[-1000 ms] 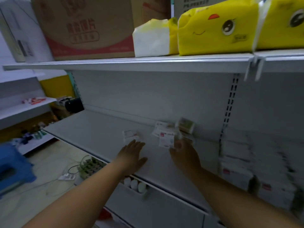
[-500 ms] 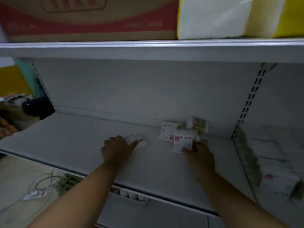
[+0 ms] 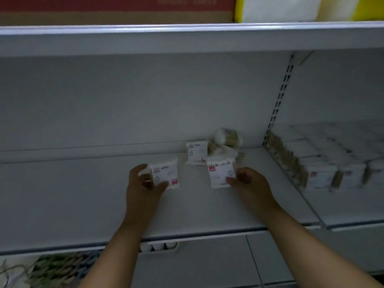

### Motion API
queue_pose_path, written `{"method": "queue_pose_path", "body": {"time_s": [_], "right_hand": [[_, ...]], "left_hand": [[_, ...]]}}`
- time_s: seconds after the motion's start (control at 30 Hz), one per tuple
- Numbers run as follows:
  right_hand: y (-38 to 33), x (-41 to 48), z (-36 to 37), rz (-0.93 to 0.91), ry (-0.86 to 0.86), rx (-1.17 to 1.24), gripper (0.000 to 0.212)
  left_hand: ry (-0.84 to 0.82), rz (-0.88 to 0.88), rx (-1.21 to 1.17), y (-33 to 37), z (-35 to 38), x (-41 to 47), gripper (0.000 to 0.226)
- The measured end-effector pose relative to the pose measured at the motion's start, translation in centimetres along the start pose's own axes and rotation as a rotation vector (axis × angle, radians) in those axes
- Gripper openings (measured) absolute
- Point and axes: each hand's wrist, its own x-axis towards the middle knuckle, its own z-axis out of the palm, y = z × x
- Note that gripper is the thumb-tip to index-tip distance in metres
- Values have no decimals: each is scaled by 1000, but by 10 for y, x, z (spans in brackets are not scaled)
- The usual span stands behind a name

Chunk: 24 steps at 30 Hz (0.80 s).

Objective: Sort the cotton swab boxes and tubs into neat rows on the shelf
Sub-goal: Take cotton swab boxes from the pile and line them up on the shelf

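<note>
left fingers point(image 3: 160, 185): curled round a small white swab box point(image 3: 165, 173), thumb under the near edge, index over the far-left corner. Gripped. Can't tell if its base touches the shelf point(image 3: 83, 194).

right fingers point(image 3: 232, 181): pinching the near-right corner of a second box point(image 3: 220, 173), red mark at the top-left of its face. So both are loaded, one box each.

left hand point(image 3: 143, 190) and right hand point(image 3: 252, 185) are side by side at mid-depth on the shelf. The two boxes are apart, with bare shelf between them.

Just behind the second box a third box point(image 3: 196, 152) lies loose. Past that is a clear tub point(image 3: 228, 137) of swabs on its side, near the back panel. There's more in that heap, too blurred to call.

Relation that matters: the heap sits straight beyond the right fingers, so the right hand is nearer to it. The left hand has open shelf to its left. The held boxes' long axes run roughly front-to-back, each a bit skewed, not parallel.

My read: the next move is to set both boxes down square and edge to edge to start a row, then have the right hand go back for the heap. The tub's axis looks left-right, so a nudge could roll it forward.

Further out, past the slotted upright point(image 3: 278, 100), the right bay point(image 3: 320, 175) holds packs in rows, blurred. The upper shelf point(image 3: 187, 36) carries a carton point(image 3: 116, 9) and a yellow-white pack point(image 3: 291, 7).
</note>
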Motion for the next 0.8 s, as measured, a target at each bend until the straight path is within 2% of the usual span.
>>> {"method": "queue_pose_path", "body": {"time_s": [0.13, 0.2, 0.3, 0.4, 0.5, 0.63, 0.8], "right_hand": [[-5, -13, -14, 74, -17, 325, 18], [-6, -20, -31, 111, -66, 488, 17], [-4, -28, -72, 134, -103, 604, 6], [8, -37, -129, 112, -75, 645, 6], [24, -46, -190, 95, -33, 621, 13], [53, -55, -268, 98, 37, 574, 13], [96, -64, -352, 125, 121, 559, 14]], "left_hand": [[-115, -30, -184, 18, 12, -20, 34], [-162, -53, -313, 34, 29, -32, 33], [-288, -115, -443, 59, 65, -52, 40], [-370, -149, -432, 81, 112, -78, 44], [-384, -123, -348, 108, 164, -108, 37], [-471, 2, -259, 143, 228, -149, 22], [-524, 102, -182, 172, 298, -197, 31]]}}
